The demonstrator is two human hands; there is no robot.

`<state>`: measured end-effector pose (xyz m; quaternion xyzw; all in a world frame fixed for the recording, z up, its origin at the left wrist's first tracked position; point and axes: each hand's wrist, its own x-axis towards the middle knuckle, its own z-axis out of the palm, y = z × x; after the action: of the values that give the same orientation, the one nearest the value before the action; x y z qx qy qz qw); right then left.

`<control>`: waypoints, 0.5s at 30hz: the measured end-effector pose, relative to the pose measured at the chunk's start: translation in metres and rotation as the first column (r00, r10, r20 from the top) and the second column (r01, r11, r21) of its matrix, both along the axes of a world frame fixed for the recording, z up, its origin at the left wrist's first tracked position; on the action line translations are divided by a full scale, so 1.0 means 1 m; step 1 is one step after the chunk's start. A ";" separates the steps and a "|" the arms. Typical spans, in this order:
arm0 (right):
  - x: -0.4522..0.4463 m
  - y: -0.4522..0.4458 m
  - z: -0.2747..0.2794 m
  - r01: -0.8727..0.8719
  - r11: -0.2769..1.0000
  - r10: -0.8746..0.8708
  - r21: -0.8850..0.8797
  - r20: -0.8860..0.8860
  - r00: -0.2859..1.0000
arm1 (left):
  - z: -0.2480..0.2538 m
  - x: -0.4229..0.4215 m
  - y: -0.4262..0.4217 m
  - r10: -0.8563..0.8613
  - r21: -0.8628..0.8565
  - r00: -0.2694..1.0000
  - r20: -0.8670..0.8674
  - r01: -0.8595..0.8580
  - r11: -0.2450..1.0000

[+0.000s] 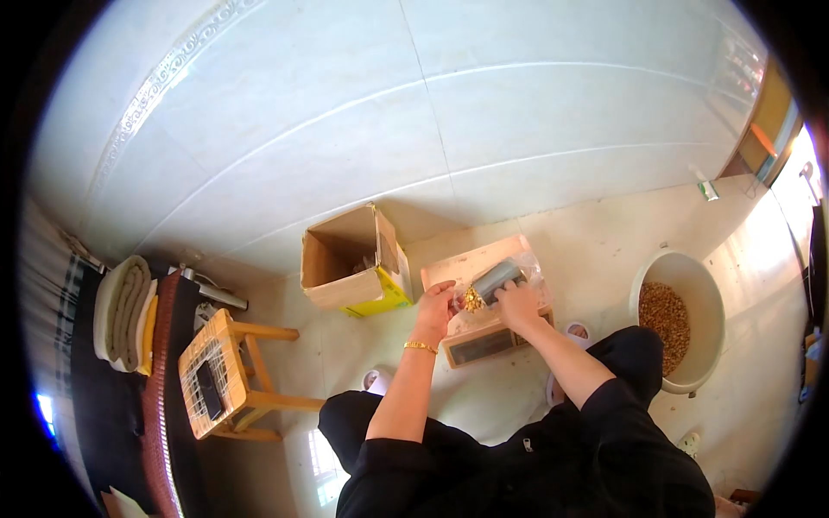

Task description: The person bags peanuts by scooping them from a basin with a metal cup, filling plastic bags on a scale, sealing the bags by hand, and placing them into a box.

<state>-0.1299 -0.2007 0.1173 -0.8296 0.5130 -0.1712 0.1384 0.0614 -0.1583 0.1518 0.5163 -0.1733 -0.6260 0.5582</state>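
In the head view, my right hand [516, 302] is wrapped round a grey cylindrical container [496, 278], tilted with its mouth toward the left. Golden-brown pieces [473, 300] show at that mouth, between my two hands. My left hand [438, 304] has its fingers closed at the edge of what looks like a clear plastic bag, beside the pieces. Both hands are over a low pinkish wooden box or stand [479, 256] on the floor, with a dark panel in its front.
An open cardboard box [380, 237] stands against the wall, left of the stand. A large pale tub [710, 302] of brown pieces is at the right. On the left, a wooden stool [259, 399] carries a phone [210, 390], beside a dark bench with folded cloths [125, 315].
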 end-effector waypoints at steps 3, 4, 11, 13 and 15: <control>0.001 0.009 0.007 -0.085 0.993 0.072 -0.078 -0.166 0.984 | 0.001 0.000 0.001 0.012 0.015 1.000 0.000 -0.012 1.000; 0.002 0.008 0.008 -0.040 0.999 0.038 -0.023 -0.075 0.996 | -0.001 0.000 0.002 0.012 0.006 1.000 -0.010 -0.012 1.000; -0.010 -0.017 0.017 0.201 0.800 -0.425 0.566 0.298 0.855 | -0.005 0.011 0.000 0.028 -0.010 1.000 0.005 -0.028 1.000; -0.013 -0.018 0.017 0.184 0.782 -0.458 0.595 0.350 0.817 | -0.002 0.009 0.001 0.050 -0.008 0.999 -0.016 -0.050 0.999; -0.016 -0.019 0.028 0.161 0.769 -0.485 0.618 0.401 0.777 | 0.001 0.008 -0.001 0.075 -0.010 0.996 -0.039 -0.075 0.997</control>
<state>-0.1460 -0.2197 0.1452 -0.5643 0.6203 -0.2640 0.4765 0.0691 -0.1592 0.1530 0.5071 -0.1465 -0.6134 0.5874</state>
